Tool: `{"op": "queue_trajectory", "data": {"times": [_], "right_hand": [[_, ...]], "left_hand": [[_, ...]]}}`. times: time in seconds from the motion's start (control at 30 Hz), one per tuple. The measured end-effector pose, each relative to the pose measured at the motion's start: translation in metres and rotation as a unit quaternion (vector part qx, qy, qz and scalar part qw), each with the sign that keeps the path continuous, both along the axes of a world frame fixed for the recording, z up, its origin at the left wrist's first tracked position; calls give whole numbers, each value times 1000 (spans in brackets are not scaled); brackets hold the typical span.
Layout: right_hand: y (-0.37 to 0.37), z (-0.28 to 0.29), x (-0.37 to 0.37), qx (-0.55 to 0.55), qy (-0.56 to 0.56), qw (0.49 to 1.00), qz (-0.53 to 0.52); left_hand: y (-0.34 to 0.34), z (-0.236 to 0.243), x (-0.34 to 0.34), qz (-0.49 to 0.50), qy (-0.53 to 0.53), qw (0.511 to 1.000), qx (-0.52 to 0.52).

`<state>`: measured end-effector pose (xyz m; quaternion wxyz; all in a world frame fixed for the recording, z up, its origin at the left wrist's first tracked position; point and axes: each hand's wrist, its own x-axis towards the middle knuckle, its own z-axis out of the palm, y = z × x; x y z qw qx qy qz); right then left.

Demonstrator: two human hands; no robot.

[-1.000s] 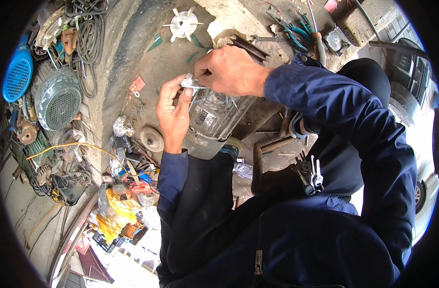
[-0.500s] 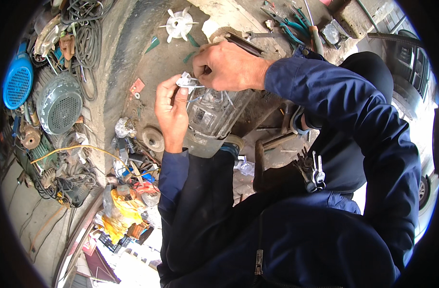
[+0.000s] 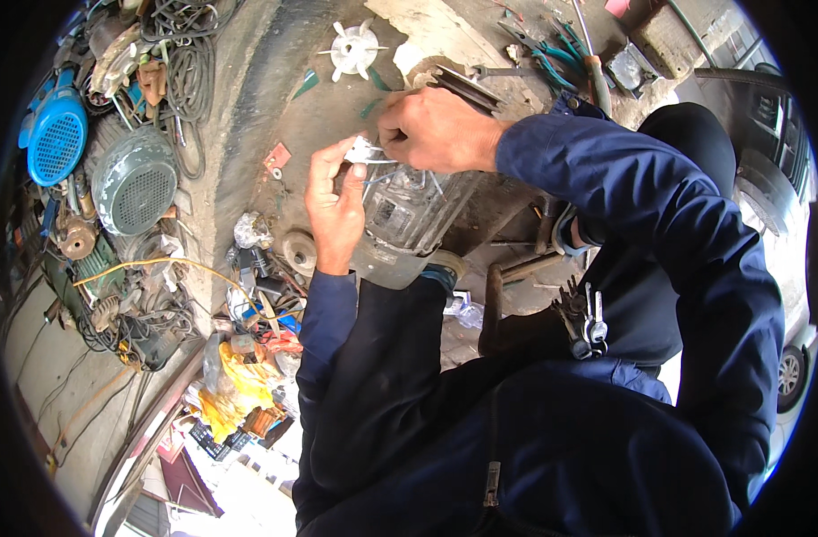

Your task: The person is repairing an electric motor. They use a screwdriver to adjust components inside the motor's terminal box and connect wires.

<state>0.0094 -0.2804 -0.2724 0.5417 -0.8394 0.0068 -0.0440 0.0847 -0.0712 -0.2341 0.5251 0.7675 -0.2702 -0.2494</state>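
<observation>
My left hand (image 3: 335, 215) holds a small white piece (image 3: 359, 152) between thumb and fingers, with pale wire beside it. Just right of it, my right hand (image 3: 446, 134) has its fingers curled tight near the piece; whatever is in them is hidden. Both hands are above a grey metal motor (image 3: 395, 228), whose top shows an open box with loose wires. A white plastic fan (image 3: 353, 51) lies beyond my hands, and a dark grooved metal part (image 3: 458, 87) sits just past my right hand.
Blue (image 3: 58, 143) and grey (image 3: 136, 183) fan covers lie among cables and scrap at the left. Pliers (image 3: 552, 70) and a wrench (image 3: 507, 72) are at the back right. A yellow bag (image 3: 234, 385) is lower left; keys (image 3: 595, 327) hang at my waist.
The view has shifted, so most things appear a little further right than a second ago. My hands keep much the same grip close together over the motor.
</observation>
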Motion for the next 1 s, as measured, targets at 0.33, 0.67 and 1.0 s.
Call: {"op": "queue_trajectory", "data": {"times": [0.33, 0.67, 1.0], "right_hand": [[2, -1, 1, 5, 16, 1000, -2], [1, 2, 0, 9, 35, 999, 9], [1, 7, -5, -16, -7, 1000, 0]], "left_hand": [[-4, 0, -8, 17, -42, 999, 21], [-6, 5, -15, 24, -109, 992, 67], [-7, -12, -20, 74, -144, 986, 42]]}}
